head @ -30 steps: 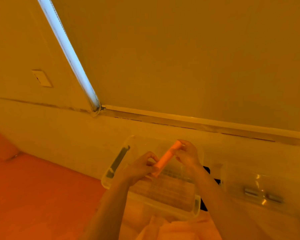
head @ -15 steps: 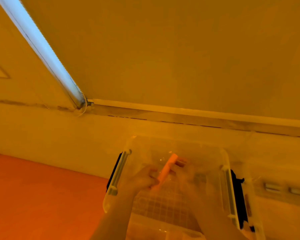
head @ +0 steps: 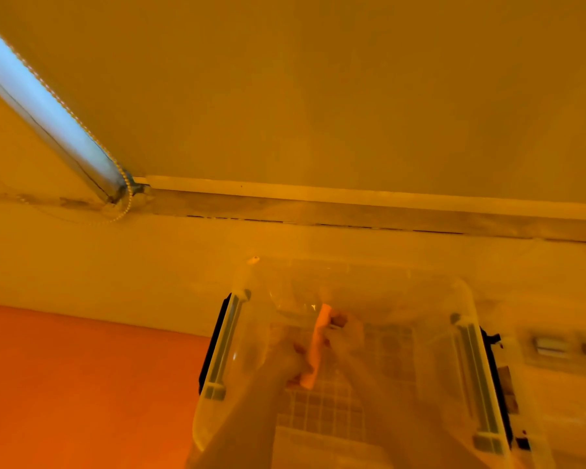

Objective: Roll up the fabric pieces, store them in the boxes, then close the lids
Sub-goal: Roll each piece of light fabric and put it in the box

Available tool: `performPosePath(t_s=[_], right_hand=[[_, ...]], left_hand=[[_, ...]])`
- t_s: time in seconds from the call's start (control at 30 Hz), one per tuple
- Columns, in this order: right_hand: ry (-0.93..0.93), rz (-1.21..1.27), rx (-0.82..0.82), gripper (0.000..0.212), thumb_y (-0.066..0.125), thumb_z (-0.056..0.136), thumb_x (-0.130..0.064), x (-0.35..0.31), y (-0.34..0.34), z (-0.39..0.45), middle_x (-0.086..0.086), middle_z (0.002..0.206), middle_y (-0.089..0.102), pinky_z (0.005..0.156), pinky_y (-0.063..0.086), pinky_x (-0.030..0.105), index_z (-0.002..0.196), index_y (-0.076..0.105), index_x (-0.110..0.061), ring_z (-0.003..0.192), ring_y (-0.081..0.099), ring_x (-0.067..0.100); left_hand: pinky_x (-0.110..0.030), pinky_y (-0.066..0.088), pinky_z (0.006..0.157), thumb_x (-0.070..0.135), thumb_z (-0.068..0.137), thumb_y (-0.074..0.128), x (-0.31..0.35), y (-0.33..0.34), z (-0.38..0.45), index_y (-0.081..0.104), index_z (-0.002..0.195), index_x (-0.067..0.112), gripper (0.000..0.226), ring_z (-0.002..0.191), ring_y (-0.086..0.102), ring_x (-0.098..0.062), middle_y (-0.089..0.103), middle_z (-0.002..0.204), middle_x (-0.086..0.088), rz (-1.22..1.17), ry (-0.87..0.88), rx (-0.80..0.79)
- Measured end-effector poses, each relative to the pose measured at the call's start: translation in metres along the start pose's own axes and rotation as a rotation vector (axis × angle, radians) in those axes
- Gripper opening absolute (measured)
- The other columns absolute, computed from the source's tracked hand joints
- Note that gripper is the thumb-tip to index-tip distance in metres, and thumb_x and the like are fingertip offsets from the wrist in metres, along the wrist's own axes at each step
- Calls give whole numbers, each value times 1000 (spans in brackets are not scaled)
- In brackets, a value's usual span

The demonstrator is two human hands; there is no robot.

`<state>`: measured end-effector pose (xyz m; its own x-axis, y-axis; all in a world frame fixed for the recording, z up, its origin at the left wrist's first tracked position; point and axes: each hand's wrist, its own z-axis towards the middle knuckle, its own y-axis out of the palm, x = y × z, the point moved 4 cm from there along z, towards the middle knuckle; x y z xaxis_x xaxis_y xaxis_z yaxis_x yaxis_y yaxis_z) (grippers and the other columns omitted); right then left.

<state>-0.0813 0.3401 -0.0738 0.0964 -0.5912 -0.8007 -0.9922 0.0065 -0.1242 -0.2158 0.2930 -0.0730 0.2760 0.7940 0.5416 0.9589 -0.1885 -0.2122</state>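
While both hands reach down into the clear plastic box (head: pixel 339 360), they hold a rolled orange fabric piece (head: pixel 315 346) between them, inside the box and just above its gridded floor. The roll stands nearly upright, tilted slightly, its far end toward the back wall of the box and its near end lower. The left hand (head: pixel 288 365) has its grip wrapped round the lower, near part of the roll, fingers curled against it. The right hand (head: pixel 347 333) pinches the upper, far part, fingertips pressed to the roll's right side. Seen through the box's hazy wall, the fingers are blurred, so the exact hold of the right hand is probably a pinch rather than a full wrap.

The box sits on a pale surface (head: pixel 82 272), with a dark latch handle (head: pixel 217 343) on its left side and another latch (head: pixel 494 384) on its right. Just to the right of it, a second clear box (head: pixel 562 353) is partly in view. An orange floor area (head: pixel 65 384) lies to the near left. At the far left, a bright blue-white strip (head: pixel 44 106) runs diagonally down to a ledge (head: pixel 352 204) crossing the scene.
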Motion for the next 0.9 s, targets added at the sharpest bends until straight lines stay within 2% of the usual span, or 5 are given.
performPosePath(t_s=[0.07,0.17,0.3,0.5,0.9], right_hand=[[24,-61,-112,25,52,87,15,7,-2,3,1,64,63,52,46,26,74,59,-5,61,58,15],[8,-193,-139,12,56,92,-2,15,-8,4,16,87,66,66,51,41,100,64,1,80,63,33],[-19,-195,-38,33,60,89,2,18,-6,9,15,115,62,58,46,14,122,57,0,96,58,21],[-44,-225,18,39,72,81,-3,30,-2,18,11,117,63,87,53,47,117,60,-11,108,61,30],[-88,-267,3,39,77,78,-9,24,-6,17,0,102,58,83,54,46,113,60,-11,97,59,23]], left_hand=[[-30,50,51,-14,79,60,-5,6,6,55,86,13,28,69,59,-16,58,81,-5,14,-27,-55],[-26,47,46,-16,77,60,-11,11,13,59,84,10,26,68,62,-16,61,81,-7,27,-54,-104],[-22,47,44,-11,80,62,-7,10,17,58,91,11,25,70,61,-14,60,83,-2,80,-40,-84],[-32,56,69,4,88,57,-7,12,20,40,133,20,52,105,60,-25,55,121,-7,398,123,-77],[-43,53,88,7,93,51,-1,18,16,25,144,17,58,109,58,-30,54,125,-15,520,175,-93]])
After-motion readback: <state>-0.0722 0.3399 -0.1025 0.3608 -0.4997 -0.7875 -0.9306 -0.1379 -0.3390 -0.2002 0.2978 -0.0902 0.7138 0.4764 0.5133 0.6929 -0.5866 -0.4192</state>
